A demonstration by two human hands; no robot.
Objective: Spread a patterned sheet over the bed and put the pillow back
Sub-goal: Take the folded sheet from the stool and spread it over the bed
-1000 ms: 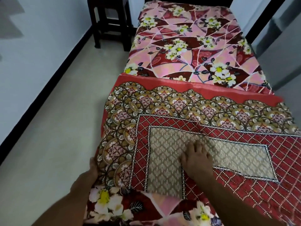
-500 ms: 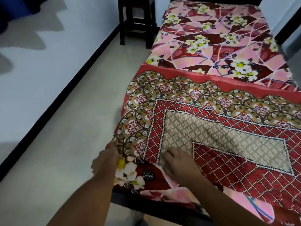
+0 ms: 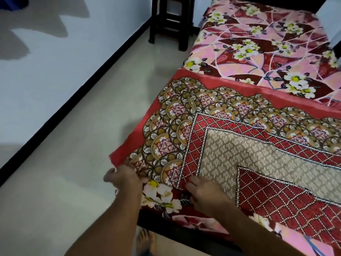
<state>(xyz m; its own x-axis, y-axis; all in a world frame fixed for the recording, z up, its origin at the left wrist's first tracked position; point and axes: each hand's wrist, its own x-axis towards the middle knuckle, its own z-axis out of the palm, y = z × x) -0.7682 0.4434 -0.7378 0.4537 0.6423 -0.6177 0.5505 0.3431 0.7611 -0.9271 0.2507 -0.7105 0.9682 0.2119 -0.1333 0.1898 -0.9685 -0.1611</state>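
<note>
A folded patterned sheet (image 3: 239, 145) in red, gold and beige lies across the near half of the bed (image 3: 267, 45), which wears a pink floral cover. My left hand (image 3: 123, 179) grips the sheet's near left corner, lifted out past the bed's side. My right hand (image 3: 204, 195) pinches the sheet's near edge a little to the right, over the floral cover. No pillow is in view.
A dark wooden stool (image 3: 170, 19) stands on the pale tiled floor (image 3: 73, 163) beside the far left of the bed. A white wall with a black skirting (image 3: 64, 115) runs along the left. My bare foot (image 3: 145, 241) is by the dark bed frame.
My right hand slid from the beige middle of the sheet back to its near edge. My left hand took the corner and pulled it outward to the left. The view swung left.
</note>
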